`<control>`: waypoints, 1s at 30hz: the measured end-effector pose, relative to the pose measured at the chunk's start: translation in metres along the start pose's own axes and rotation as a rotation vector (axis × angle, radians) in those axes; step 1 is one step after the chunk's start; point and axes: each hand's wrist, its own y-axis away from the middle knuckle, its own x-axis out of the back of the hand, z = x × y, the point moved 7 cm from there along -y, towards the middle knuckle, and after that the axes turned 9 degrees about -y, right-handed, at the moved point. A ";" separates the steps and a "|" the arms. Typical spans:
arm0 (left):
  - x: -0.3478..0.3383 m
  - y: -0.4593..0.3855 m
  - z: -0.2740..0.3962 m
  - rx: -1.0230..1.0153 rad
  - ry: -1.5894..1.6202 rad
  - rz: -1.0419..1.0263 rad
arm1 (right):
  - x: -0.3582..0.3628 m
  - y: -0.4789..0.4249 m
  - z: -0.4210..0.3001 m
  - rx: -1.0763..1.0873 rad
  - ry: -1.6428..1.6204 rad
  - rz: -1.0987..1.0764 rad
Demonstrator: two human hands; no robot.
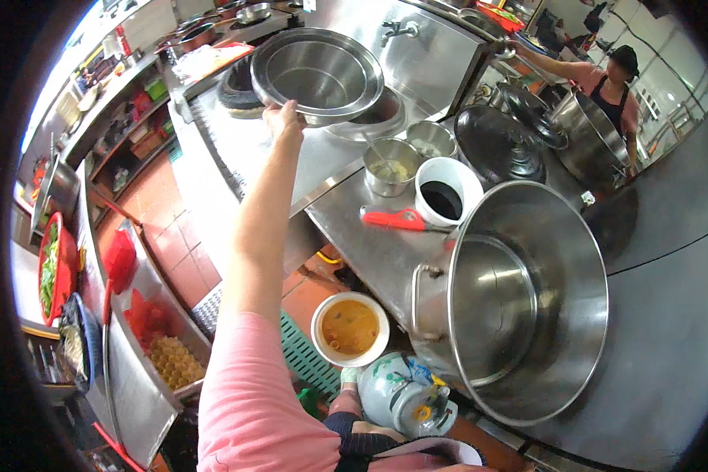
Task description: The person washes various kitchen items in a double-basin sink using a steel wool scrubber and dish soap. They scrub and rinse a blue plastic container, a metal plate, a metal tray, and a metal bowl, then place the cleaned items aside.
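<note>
My left hand (pixel 284 120) grips the near rim of a wide steel basin (pixel 315 76), tilted over the steel range with round burner openings. The basin's inside looks empty. My right hand is out of view. To the basin's right, two small steel pots (pixel 391 168) (pixel 430 139) hold pale contents, one with a utensil in it. Beside them are a white tub (pixel 469 182) of dark liquid and a red-handled lighter (pixel 393 220). A large steel stockpot (pixel 528 304) with no lid on it stands nearest on the right.
Below, a white container (pixel 350 329) of orange liquid sits near a gas cylinder (pixel 407 401). A dark lid (pixel 495 144) leans by the wall, whose shiny surface mirrors a person. At left are a red ladle (pixel 119 259), a steel trough (pixel 124 360) and a red basin (pixel 65 265) of greens.
</note>
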 end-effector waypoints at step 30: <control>-0.065 0.113 -0.021 0.288 0.040 -0.740 | -0.153 0.085 0.037 -0.247 0.335 -1.157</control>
